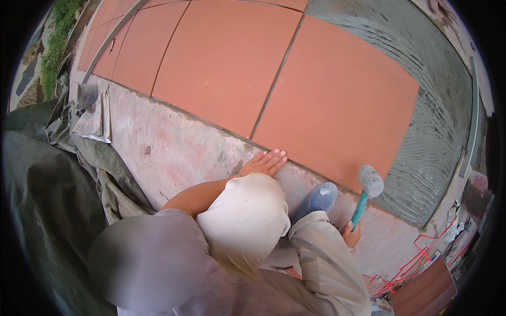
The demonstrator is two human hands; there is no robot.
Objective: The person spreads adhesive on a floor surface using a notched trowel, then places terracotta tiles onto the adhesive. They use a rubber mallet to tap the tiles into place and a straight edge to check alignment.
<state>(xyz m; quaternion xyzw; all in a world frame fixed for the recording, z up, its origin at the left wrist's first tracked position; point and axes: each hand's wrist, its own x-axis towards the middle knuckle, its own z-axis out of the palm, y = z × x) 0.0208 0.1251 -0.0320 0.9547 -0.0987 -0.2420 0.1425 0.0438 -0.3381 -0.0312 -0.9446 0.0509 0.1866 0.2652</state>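
My right hand (351,235) is wrapped round the teal handle of a rubber mallet (371,181). The mallet's pale grey head is over the near right edge of a large terracotta-coloured tile (337,100); I cannot tell whether it touches. Palm down, my left hand (265,162) rests on the stained concrete strip (179,131) beside the tiles, fingers stretched toward the tile edge. It holds nothing. A second large tile (226,58) lies to the left, with a narrow dark joint between the two. Ridged grey mortar (421,158) shows beyond the right tile's edge.
A long straight bar (113,34) crosses the far left tiles. A grey cup-like container (87,96) and a woven sack (95,120) sit at the left, near a dark tarp (47,179). Red plastic strips (416,258) and a loose reddish tile piece (424,289) lie lower right.
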